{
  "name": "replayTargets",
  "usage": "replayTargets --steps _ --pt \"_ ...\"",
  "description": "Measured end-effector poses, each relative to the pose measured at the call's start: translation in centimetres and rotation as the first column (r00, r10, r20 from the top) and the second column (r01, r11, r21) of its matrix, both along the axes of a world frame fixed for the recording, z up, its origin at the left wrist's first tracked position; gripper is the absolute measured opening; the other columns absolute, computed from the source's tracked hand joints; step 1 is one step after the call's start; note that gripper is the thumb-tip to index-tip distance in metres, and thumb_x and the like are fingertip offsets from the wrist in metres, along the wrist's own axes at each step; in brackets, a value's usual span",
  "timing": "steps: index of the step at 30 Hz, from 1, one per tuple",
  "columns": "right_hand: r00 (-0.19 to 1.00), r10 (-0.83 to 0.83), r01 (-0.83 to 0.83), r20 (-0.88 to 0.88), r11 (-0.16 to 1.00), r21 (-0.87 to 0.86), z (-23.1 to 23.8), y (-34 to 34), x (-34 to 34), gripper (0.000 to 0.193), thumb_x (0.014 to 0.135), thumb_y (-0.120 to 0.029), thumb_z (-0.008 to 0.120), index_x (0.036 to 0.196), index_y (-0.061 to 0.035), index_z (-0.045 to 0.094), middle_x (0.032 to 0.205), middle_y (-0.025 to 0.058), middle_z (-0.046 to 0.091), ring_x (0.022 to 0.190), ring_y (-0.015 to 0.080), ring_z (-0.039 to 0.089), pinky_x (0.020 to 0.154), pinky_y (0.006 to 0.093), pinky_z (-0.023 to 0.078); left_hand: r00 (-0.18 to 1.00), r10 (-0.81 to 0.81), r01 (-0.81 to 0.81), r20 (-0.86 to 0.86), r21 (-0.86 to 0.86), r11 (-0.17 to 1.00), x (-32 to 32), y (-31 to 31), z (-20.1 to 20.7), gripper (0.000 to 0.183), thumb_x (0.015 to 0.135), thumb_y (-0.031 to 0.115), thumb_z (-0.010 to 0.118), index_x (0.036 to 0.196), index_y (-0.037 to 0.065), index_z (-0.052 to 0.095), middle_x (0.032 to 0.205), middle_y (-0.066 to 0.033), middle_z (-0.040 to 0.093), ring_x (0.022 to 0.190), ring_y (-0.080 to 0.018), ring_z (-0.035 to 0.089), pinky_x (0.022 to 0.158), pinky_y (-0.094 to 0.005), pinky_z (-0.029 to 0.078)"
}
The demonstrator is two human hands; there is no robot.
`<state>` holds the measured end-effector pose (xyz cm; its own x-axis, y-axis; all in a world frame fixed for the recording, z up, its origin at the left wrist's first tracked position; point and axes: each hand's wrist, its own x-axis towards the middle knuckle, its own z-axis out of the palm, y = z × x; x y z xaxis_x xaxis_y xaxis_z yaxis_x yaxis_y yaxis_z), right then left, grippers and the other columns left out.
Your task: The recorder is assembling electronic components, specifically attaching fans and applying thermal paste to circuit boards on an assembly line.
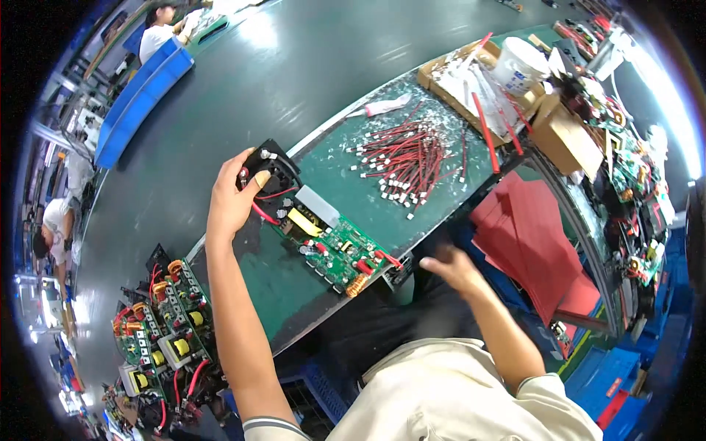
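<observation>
My left hand (pixel 232 197) is closed round the black end panel (pixel 273 170) of a green circuit board (pixel 340 253), its thumb over the panel's inner side. The board lies tilted on the green work mat, carrying a silver heat sink (pixel 318 206), a yellow-wrapped transformer (pixel 304 222) and a copper coil (pixel 357 285). Off the table's front edge, my right hand (pixel 457 270) hangs slightly blurred, thumb apart from the fingers, with nothing visible in it. Beyond the board lies a heap of red-and-black wire leads (pixel 412 162) with white connectors.
Several similar circuit boards (pixel 158 331) are heaped at left. At the far right of the mat are a cardboard tray (pixel 441 79), a white tub (pixel 521 65) and a white tube (pixel 388 105). Red sheets (pixel 533 242) lie right of my right hand. Other people work beyond a blue bin (pixel 140 110).
</observation>
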<state>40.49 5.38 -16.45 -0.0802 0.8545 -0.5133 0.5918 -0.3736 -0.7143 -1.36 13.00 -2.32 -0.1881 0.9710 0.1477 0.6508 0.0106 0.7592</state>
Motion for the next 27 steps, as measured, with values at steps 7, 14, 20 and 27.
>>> replayTargets --steps 7,14,20,27 --pt "0.315 -0.635 0.062 -0.705 0.755 -0.652 -3.3 -5.5 -4.8 0.020 0.095 -0.024 0.070 0.110 -0.0130 0.062 0.094 -0.0002 0.068 0.077 0.0129 0.062 0.071 0.0296 0.052 0.997 0.056 -0.049 -0.049 0.137 0.989 -0.9 -2.2 0.0 0.044 0.083 0.014 0.078 0.123 0.002 0.064 0.118 -0.0069 0.060 0.107 -0.0189 0.058 0.096 -0.0305 0.045" --pt "0.665 -0.425 0.311 -0.614 0.905 -0.289 4.0 -6.1 -3.9 0.010 0.096 -0.018 0.066 0.105 -0.0142 0.064 0.085 -0.0060 0.065 0.068 0.0034 0.056 0.065 0.0251 0.047 0.971 0.234 -0.219 -0.057 0.195 0.956 -2.2 -5.8 -0.4 0.049 0.078 0.018 0.081 0.122 0.003 0.064 0.119 -0.0103 0.060 0.107 -0.0242 0.060 0.096 -0.0341 0.046" --pt "0.587 -0.487 0.315 -0.647 0.873 -0.373 1.7 -4.9 -3.8 0.009 0.095 -0.017 0.067 0.102 -0.0141 0.063 0.084 -0.0052 0.067 0.065 0.0051 0.058 0.063 0.0239 0.047 0.813 -0.106 0.202 -0.572 0.108 0.973 3.9 -6.6 4.3 0.063 0.076 0.014 0.076 0.136 0.013 0.056 0.141 -0.0169 0.049 0.132 -0.0355 0.045 0.111 -0.0462 0.038" --pt "0.608 -0.430 0.417 -0.668 0.888 -0.192 3.4 -6.6 -4.6 0.013 0.095 -0.019 0.069 0.099 -0.0097 0.061 0.082 -0.0033 0.062 0.066 0.0059 0.055 0.062 0.0239 0.047 0.658 -0.592 0.356 -0.465 -0.501 0.789 6.5 -4.0 4.1 0.069 0.072 0.005 0.074 0.137 0.010 0.055 0.147 -0.0175 0.046 0.139 -0.0344 0.040 0.116 -0.0415 0.035"
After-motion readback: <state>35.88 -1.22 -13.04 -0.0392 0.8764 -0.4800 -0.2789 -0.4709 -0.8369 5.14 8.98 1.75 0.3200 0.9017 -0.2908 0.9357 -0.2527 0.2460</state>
